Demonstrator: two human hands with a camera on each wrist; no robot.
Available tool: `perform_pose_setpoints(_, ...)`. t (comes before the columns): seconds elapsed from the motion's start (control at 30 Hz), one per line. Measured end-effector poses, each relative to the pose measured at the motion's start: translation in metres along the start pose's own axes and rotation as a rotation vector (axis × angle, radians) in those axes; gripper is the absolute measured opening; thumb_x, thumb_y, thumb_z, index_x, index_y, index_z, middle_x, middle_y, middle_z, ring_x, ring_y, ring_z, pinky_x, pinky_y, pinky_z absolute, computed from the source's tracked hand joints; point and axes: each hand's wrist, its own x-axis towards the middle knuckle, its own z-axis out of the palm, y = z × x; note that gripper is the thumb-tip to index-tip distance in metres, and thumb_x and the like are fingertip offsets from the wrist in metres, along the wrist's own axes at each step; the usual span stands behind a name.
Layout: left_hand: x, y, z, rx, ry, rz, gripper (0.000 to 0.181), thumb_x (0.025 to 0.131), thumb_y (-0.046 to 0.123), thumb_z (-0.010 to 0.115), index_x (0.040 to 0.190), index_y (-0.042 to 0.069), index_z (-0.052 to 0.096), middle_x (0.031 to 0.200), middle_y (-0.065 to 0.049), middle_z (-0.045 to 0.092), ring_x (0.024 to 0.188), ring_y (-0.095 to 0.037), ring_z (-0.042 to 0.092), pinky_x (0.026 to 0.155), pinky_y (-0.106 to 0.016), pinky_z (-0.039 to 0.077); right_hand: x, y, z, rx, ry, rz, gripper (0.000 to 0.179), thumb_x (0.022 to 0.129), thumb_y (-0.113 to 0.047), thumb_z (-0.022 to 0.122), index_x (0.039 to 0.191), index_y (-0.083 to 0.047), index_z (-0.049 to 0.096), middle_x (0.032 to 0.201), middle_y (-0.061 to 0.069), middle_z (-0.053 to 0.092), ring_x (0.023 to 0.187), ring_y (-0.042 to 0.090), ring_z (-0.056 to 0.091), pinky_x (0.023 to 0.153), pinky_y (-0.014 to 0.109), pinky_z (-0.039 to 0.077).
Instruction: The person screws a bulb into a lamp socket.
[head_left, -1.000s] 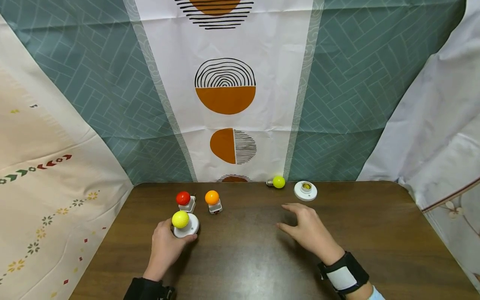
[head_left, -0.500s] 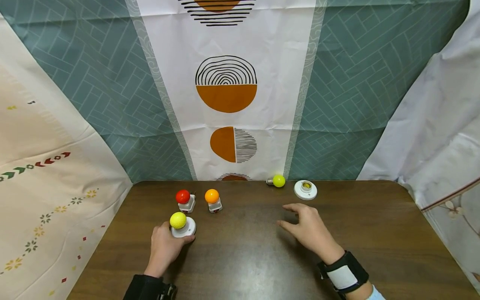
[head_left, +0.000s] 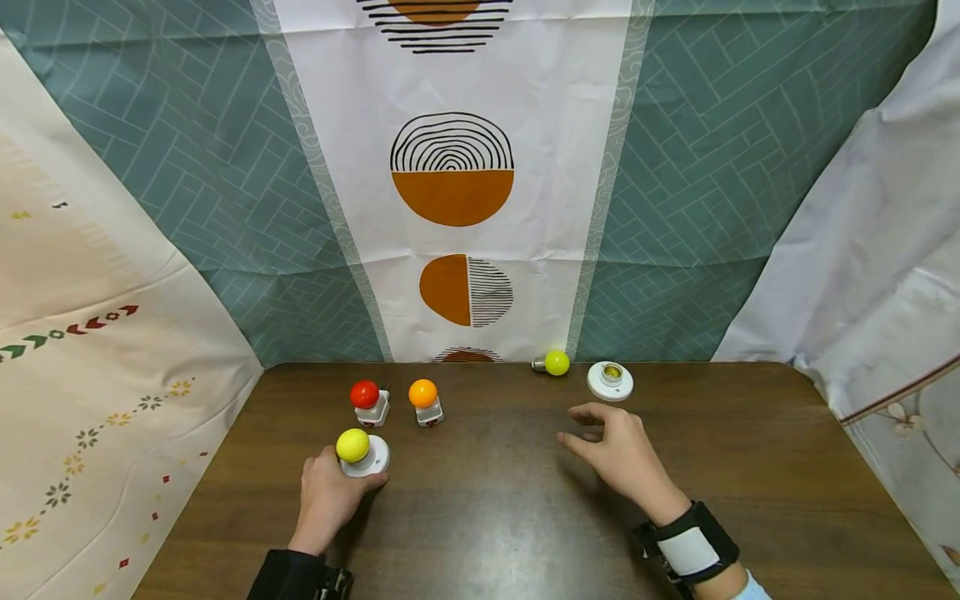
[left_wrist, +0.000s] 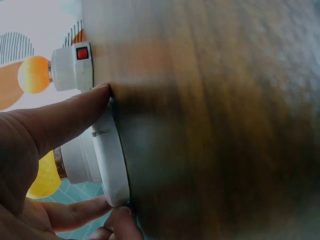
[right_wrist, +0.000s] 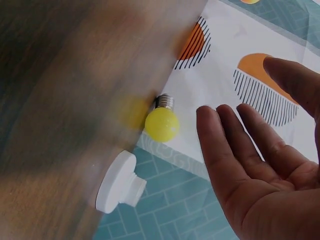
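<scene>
My left hand (head_left: 330, 493) grips the round white base of a lamp holder (left_wrist: 112, 160) by its rim, thumb on one side and fingers on the other. A yellow bulb (head_left: 352, 446) stands screwed into that holder. In the left wrist view the base lies flat against the wooden table, and the bulb (left_wrist: 45, 177) is partly hidden behind the hand. My right hand (head_left: 618, 454) hovers over the table with relaxed fingers and holds nothing. Beyond it are a loose yellow-green bulb (head_left: 557, 363) lying on its side and a white round lamp holder (head_left: 611, 381) with a bare socket.
Behind the left hand stand a red bulb (head_left: 364, 395) and an orange bulb (head_left: 423, 394), each in a small white square holder; the orange one's holder (left_wrist: 72, 66) has a red switch. A patterned cloth (head_left: 465, 200) hangs along the back edge of the brown table (head_left: 480, 517).
My left hand has shifted the lamp holder with its yellow bulb slightly left and toward me. The right hand stays nearly in place, its fingers a little changed.
</scene>
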Motion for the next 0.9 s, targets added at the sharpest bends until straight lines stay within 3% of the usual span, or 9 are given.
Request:
perform_pose_setpoints(0.27,-0.001,-0.001,-0.002,0.01,-0.008,0.001,0.092,0.061,0.043,0.085,0.119,-0.015,0.044,0.111,-0.032,0.051,0.1,-0.041,0.043,0.083,-0.053,0.045,0.0,-0.001,0.001,-0.01,0.0,0.008,0.04,0.077,-0.032,0.076,0.111,-0.014,0.066,0.112,0.006,0.068,0.095,0.025,0.068,0.078,0.033,0.056)
perform_pose_setpoints(0.47,-0.015,0.014,-0.023,0.093,0.03,0.036,0.106,0.054,0.038,0.09,0.125,-0.019,0.036,0.111,-0.036,0.044,0.101,-0.047,0.042,0.082,-0.057,0.044,0.002,-0.002,-0.003,-0.023,0.024,-0.01,0.041,0.077,-0.033,0.076,0.112,-0.013,0.065,0.111,0.005,0.068,0.098,0.025,0.066,0.081,0.038,0.055)
perform_pose_setpoints(0.6,-0.032,0.044,-0.043,0.148,0.158,0.129,0.119,0.052,0.029,0.091,0.136,-0.018,0.022,0.121,-0.041,0.037,0.106,-0.052,0.038,0.086,-0.061,0.042,0.004,-0.003,-0.011,-0.037,0.093,-0.037,0.042,0.077,-0.031,0.076,0.114,-0.014,0.065,0.112,0.006,0.068,0.102,0.025,0.065,0.085,0.043,0.053)
perform_pose_setpoints(0.7,-0.044,0.07,-0.053,0.134,0.255,0.215,0.115,0.055,0.024,0.09,0.14,-0.014,0.022,0.127,-0.038,0.036,0.109,-0.05,0.037,0.086,-0.059,0.043,0.007,-0.004,-0.016,-0.047,0.147,-0.058,0.042,0.077,-0.029,0.076,0.114,-0.014,0.064,0.113,0.009,0.067,0.104,0.025,0.063,0.087,0.045,0.052)
perform_pose_setpoints(0.8,-0.051,0.093,-0.053,0.078,0.322,0.323,0.108,0.06,0.026,0.088,0.141,-0.007,0.025,0.129,-0.032,0.037,0.114,-0.044,0.036,0.089,-0.056,0.044,0.009,-0.006,-0.019,-0.054,0.182,-0.071,0.043,0.077,-0.03,0.076,0.115,-0.015,0.064,0.113,0.008,0.067,0.105,0.026,0.062,0.087,0.045,0.051)
perform_pose_setpoints(0.9,-0.054,0.111,-0.043,0.017,0.367,0.459,0.098,0.065,0.029,0.086,0.141,-0.001,0.031,0.133,-0.025,0.037,0.12,-0.037,0.036,0.093,-0.051,0.045,0.01,-0.007,-0.021,-0.071,0.199,-0.07,0.044,0.076,-0.032,0.077,0.116,-0.016,0.064,0.113,0.007,0.066,0.104,0.027,0.062,0.086,0.046,0.051)
